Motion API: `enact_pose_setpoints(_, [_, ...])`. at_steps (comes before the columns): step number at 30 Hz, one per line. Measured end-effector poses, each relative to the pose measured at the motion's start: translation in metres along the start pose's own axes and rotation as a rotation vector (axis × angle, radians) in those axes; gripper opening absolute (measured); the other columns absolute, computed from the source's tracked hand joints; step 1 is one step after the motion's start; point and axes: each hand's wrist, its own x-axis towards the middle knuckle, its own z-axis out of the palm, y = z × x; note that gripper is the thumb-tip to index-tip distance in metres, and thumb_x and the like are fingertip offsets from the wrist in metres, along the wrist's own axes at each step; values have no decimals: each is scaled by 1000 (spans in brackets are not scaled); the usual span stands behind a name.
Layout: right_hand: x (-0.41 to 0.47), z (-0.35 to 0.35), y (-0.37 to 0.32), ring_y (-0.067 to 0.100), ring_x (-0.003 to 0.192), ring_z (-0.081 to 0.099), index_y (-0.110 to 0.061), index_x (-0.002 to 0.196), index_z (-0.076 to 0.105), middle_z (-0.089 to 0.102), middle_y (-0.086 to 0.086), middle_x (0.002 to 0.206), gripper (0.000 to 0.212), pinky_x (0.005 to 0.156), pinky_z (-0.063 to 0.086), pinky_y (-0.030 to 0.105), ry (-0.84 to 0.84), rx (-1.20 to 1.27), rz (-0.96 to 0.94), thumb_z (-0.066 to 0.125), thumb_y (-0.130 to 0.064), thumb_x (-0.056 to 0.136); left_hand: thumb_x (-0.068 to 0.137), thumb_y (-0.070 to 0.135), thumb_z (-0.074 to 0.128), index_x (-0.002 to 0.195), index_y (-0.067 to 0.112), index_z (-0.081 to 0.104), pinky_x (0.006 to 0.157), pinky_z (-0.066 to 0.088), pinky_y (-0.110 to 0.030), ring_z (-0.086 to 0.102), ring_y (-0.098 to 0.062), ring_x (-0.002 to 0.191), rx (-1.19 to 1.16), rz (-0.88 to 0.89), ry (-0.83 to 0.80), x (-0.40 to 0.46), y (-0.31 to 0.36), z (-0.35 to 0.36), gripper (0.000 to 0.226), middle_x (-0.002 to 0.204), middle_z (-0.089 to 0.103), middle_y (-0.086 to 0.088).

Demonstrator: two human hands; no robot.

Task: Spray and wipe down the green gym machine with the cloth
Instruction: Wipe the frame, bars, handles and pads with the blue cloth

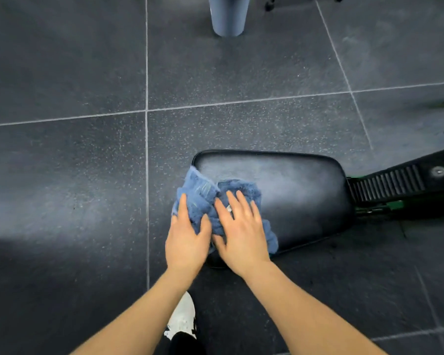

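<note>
A: Where are the hands?

B: The left hand [187,239] lies flat, fingers straight, on the blue cloth [210,198] at the pad's left edge; the right hand [241,234] presses flat just beside it.

A: And the cloth?

B: Bunched on the black seat pad [292,190] of the green gym machine [395,204].

A: How to wipe well?

B: I'd spread the cloth flatter and sweep rightward across the misted patch with even pressure.
</note>
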Motion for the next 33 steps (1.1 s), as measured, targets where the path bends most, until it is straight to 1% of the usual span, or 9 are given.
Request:
enact_pose_setpoints(6, [-42,-9,61,30,138,37,-18,131,46,44,12,146,63,113,27,49,-51,-89,-309,63,-38,74,87,33,40,146,4,35,114,23,-53,25,-49,138,264,123,165,-71,3,54,66,147,32,-32])
enact_pose_setpoints(10, [-63,-26,120,31,136,37,-14,124,47,46,16,144,52,113,29,47,-49,-136,-301,49,-37,77,79,37,36,141,5,46,110,22,-56,32,-52,133,433,229,40,-88,39,93,70,143,40,-30])
enact_pose_setpoints(15, [-75,-49,179,38,130,45,-8,127,45,50,24,137,74,110,33,47,-53,-188,-127,83,-23,65,80,39,51,146,14,40,114,21,-55,27,-46,140,544,386,-80,-75,83,135,71,149,36,-23])
enact_pose_setpoints(18, [-80,-45,163,41,131,43,-1,132,50,49,25,137,78,106,34,56,-67,-176,14,84,-17,64,91,33,45,153,16,19,117,1,-51,2,-44,146,557,455,-188,-70,81,128,70,158,11,-22])
enact_pose_setpoints(22, [-83,-34,111,37,143,23,-5,138,45,37,20,149,69,115,24,53,-53,-64,178,59,-33,77,76,29,33,141,7,47,108,31,-56,39,-45,134,579,606,-180,-53,55,94,69,143,44,-24])
enact_pose_setpoints(24, [-70,-33,80,32,148,8,-11,144,36,22,14,157,75,119,12,50,-122,42,225,39,-47,78,75,27,36,140,6,47,107,33,-56,40,-44,133,591,627,-144,-36,40,72,69,143,45,-23])
enact_pose_setpoints(28, [-43,-34,35,21,148,-13,-23,150,20,-2,5,162,80,119,-2,47,-174,227,247,33,-60,80,79,32,31,151,16,28,119,17,-50,13,-33,147,423,567,-180,0,26,28,74,157,26,-13])
enact_pose_setpoints(31, [-42,-35,30,19,146,-20,-20,153,7,-13,4,161,106,119,-5,47,-236,133,302,24,-81,68,81,36,39,153,28,17,121,4,-41,-1,-23,149,341,481,-251,11,40,20,76,161,15,-1])
enact_pose_setpoints(33, [-37,-35,30,20,145,-22,-17,153,3,-17,6,160,107,119,-5,48,-258,64,378,31,-78,70,86,37,44,153,32,13,121,-2,-40,-6,-22,149,359,427,-257,9,58,26,75,162,10,1])
